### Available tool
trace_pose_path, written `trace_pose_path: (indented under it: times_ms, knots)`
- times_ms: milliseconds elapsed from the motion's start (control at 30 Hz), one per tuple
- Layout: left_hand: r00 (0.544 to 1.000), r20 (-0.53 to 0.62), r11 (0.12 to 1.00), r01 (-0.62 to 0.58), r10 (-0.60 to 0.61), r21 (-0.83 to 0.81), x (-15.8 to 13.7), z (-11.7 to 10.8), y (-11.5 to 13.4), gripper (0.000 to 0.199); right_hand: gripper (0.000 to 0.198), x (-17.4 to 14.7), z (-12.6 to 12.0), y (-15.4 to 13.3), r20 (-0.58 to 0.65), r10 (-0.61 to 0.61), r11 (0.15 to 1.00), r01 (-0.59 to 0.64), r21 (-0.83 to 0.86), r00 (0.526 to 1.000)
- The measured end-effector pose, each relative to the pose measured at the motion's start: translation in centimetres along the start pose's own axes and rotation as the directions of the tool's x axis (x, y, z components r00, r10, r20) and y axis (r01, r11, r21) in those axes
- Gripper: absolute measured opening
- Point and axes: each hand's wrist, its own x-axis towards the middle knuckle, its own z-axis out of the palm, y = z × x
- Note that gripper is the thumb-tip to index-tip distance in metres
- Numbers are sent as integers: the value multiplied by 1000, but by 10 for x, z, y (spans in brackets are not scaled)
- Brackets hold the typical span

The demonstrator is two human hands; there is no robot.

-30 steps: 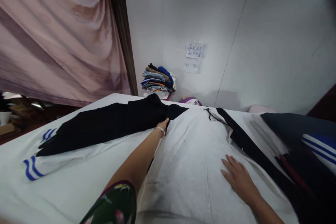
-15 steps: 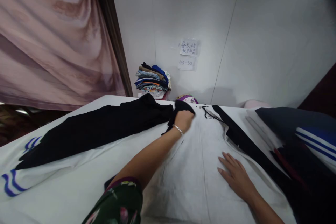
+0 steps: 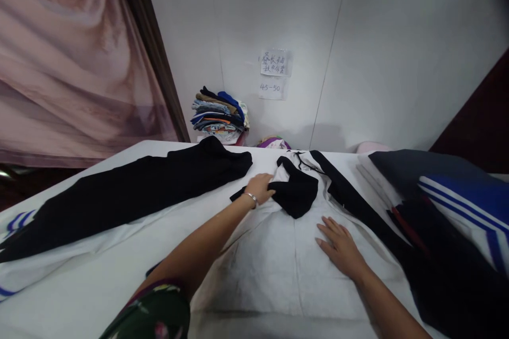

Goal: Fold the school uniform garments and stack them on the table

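Note:
A pale garment (image 3: pixel 274 259) with a centre seam lies spread on the white-covered table. A long black strip, perhaps a sleeve, runs down its right side. At its top end a black flap (image 3: pixel 297 190) is folded down over the pale cloth; I cannot tell if it is a collar or a hood. My left hand (image 3: pixel 259 189) has its fingers closed at the flap's left edge, thumb and fingertips on the cloth. Spread flat on the right half of the garment, my right hand (image 3: pixel 338 243) presses with its fingers apart.
Another black garment (image 3: pixel 119 185) stretches along the table's left side beside blue-striped white cloth (image 3: pixel 19 222). Folded dark and blue-striped clothes (image 3: pixel 469 196) are piled at the right. Beyond the far edge stand a clothes stack (image 3: pixel 220 114) and a wall with paper notes (image 3: pixel 274 63).
My left hand has drawn back slightly from the far edge. The black flap it held bunched now lies laid over the pale cloth. My right hand stays flat; the view has shifted a little.

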Motion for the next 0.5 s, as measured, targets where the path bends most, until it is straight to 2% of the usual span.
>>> trace_pose_path:
  times_ms: [67, 133, 200, 267, 333, 400, 433, 500]
  knots:
    - [994, 21, 991, 106, -108, 79, -3, -11, -25, 44, 57, 0, 0, 0, 2, -2, 1000, 2, 12, 1000]
    - [984, 34, 979, 167, -172, 115, -8, -17, -43, 27, 57, 0, 0, 0, 3, -2, 1000, 2, 19, 1000]
    - [979, 11, 972, 202, -205, 123, -10, -23, -52, 16, 58, 0, 0, 0, 8, 1, 1000, -1, 21, 1000]
    - [972, -53, 965, 235, -231, 114, -6, -39, -55, 18, 58, 1, 1, 1, 14, 8, 1000, -8, 22, 1000]
    - [958, -150, 960, 262, -245, 102, 4, -67, -54, 24, 57, 1, 1, 1, 15, 10, 1000, -10, 21, 1000]
    - [928, -272, 953, 288, -254, 96, 13, -107, -53, 31, 56, 1, 1, 0, 9, 8, 1000, -8, 17, 1000]
    - [902, -345, 947, 309, -260, 92, 16, -128, -53, 33, 55, 1, 1, 0, 7, 8, 1000, -8, 17, 1000]
    - [818, -490, 914, 394, -301, 97, 15, -171, -55, 33, 56, 1, 1, 0, 8, 10, 1000, -10, 21, 1000]
